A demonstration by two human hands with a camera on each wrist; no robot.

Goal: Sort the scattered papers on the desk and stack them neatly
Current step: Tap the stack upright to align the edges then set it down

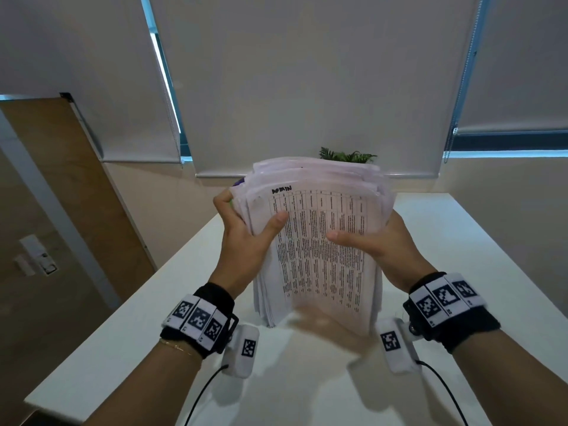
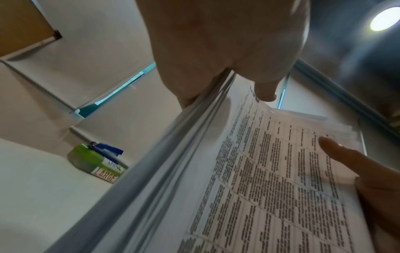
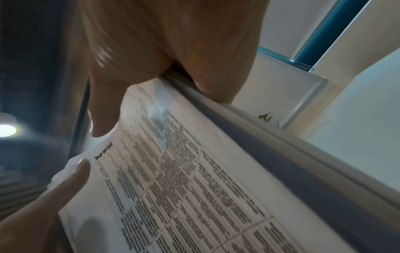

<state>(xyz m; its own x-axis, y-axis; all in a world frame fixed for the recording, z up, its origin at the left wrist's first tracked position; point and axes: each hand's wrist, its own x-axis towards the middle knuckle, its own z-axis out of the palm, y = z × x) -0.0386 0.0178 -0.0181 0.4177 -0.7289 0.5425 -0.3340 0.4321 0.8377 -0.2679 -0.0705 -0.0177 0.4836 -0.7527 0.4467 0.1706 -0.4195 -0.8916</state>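
A thick stack of papers (image 1: 319,241) stands upright on its lower edge on the white desk (image 1: 461,256), its front sheet a printed table. My left hand (image 1: 246,232) grips the stack's left side, thumb across the front sheet and fingers behind. My right hand (image 1: 378,241) grips the right side the same way. In the left wrist view the stack (image 2: 249,188) runs diagonally under my left hand (image 2: 227,51), with the other hand's thumb on the sheet. In the right wrist view my right hand (image 3: 162,59) clamps the stack's (image 3: 184,188) edge. The top edges of the sheets are uneven.
A green box (image 2: 95,160) labelled LARGE with a blue item on top sits on the desk by the wall, left of the stack. A small green plant (image 1: 347,155) stands behind the papers. Window blinds (image 1: 307,87) hang behind the desk; a wooden door (image 1: 61,195) is at the left.
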